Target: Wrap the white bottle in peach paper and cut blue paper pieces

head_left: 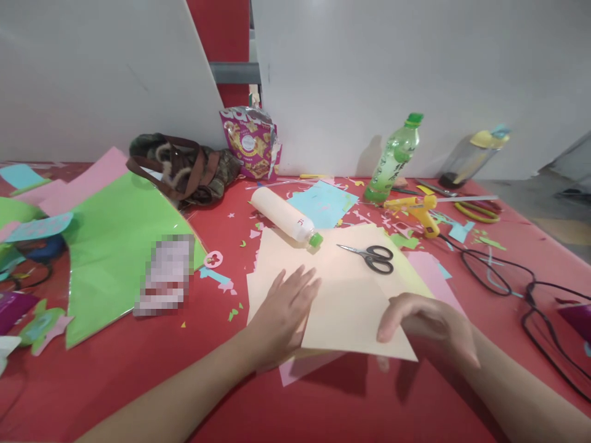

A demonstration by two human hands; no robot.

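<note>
My left hand (284, 317) lies flat on a stack of cream paper, its fingers stretched out. Between the thumb and fingers of my right hand (431, 329) is the near right edge of a cream paper sheet (353, 320), whose front corner is lifted off the table. Black-handled scissors (381, 258) rest closed on the stack beyond my hands. A bottle wrapped in cream paper (281, 214), with a green cap, lies on its side at the stack's far edge. Pink and yellow sheets peek out from under the stack.
A green tea bottle (394, 160) stands behind, near a yellow glue gun (418, 212) with a looping black cord (529, 289). Green sheets (124, 246) and a camouflage bag (203, 172) are left, a snack bag (252, 141) at the wall. Paper scraps litter the red table (221, 387).
</note>
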